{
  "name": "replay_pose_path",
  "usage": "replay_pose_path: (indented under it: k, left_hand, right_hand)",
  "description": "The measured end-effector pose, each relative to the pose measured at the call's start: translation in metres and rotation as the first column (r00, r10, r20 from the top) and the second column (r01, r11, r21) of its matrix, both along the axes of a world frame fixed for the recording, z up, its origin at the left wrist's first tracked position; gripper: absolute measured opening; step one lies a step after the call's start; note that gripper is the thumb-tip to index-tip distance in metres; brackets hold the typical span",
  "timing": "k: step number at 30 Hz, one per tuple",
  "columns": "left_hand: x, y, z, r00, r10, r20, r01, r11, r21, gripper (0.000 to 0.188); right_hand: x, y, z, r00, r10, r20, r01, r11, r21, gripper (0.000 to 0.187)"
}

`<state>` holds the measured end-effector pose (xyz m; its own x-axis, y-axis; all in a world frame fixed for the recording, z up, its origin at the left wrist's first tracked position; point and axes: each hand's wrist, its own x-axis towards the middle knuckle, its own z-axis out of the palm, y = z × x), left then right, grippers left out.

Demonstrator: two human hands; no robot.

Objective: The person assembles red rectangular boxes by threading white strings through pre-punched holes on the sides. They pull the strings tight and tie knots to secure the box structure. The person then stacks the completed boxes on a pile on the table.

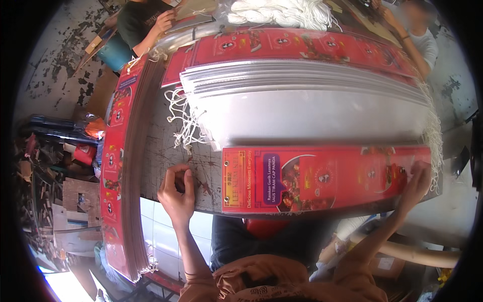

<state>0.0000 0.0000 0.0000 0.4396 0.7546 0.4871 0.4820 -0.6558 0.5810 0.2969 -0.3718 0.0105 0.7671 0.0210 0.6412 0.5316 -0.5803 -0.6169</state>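
Note:
A long red printed banner strip [322,183] with food pictures lies along the near edge of the table, in front of me. Metal-rimmed holes show at its left end. At its right end, my right hand [418,181] has its fingers bent over the strip's edge, beside white cord; the fingertips are slightly blurred. My left hand [178,194] is over the table's near edge, left of the strip and apart from it. Its fingers are curled toward the thumb, and anything inside them is hidden. Behind the strip, a fanned stack of white-backed strips [312,118] has white cords [186,118] hanging from its left end.
A tall stack of red strips [114,176] runs along the table's left side. More red strips [297,43] lie at the back, below bundled white cord [282,12]. Two other people work across the table, at far left and far right. Scraps [45,196] cover the left floor.

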Motion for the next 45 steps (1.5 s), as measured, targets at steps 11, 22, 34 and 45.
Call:
replay_pose_path:
  k: [11,22,34,45]
  left_hand:
    - [0.007,0.001,-0.002,0.985,0.168,0.028,-0.167,0.985,-0.032,0.011]
    - [0.005,0.009,-0.008,0.987,0.154,0.042,-0.153,0.988,-0.027,0.013]
    - [0.004,0.008,-0.002,0.982,0.155,-0.105,-0.163,0.984,-0.066,0.011]
    - [0.007,0.006,-0.002,0.984,0.153,-0.096,-0.159,0.986,-0.054,0.010]
  right_hand:
    - [-0.006,0.020,0.004,0.984,0.025,-0.176,-0.054,0.985,-0.165,0.015]
    - [-0.008,0.016,0.003,0.988,0.027,-0.152,-0.060,0.974,-0.220,0.010]
    - [-0.008,0.020,0.012,0.983,0.080,-0.166,-0.114,0.972,-0.206,0.010]
    - [-0.010,0.014,0.010,0.965,0.062,-0.256,-0.136,0.950,-0.280,0.008]
